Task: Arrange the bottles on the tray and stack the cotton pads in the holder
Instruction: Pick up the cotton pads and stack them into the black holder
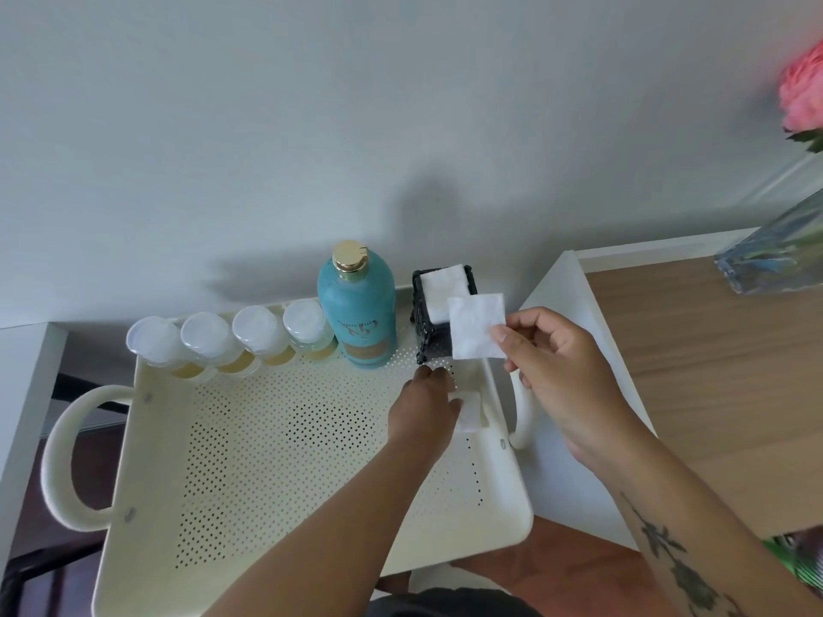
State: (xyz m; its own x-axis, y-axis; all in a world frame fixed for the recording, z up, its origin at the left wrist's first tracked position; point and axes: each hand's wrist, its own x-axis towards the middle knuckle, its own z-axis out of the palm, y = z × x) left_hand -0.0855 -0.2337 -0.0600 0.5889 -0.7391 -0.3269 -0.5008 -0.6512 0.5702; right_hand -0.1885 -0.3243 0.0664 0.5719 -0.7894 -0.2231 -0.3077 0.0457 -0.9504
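Observation:
A cream perforated tray with two loop handles holds several small clear bottles with white caps in a row along its back edge. Beside them stands a tall teal bottle with a gold cap. At the back right corner sits a black square holder with white cotton pads stacked in it. My right hand pinches a square cotton pad just in front of the holder. My left hand rests on the tray floor, fingers on a small pile of cotton pads.
The tray sits across white shelf tops. A wooden table lies to the right with a glass vase holding a pink flower. A grey wall stands behind. Something green shows at the lower right edge.

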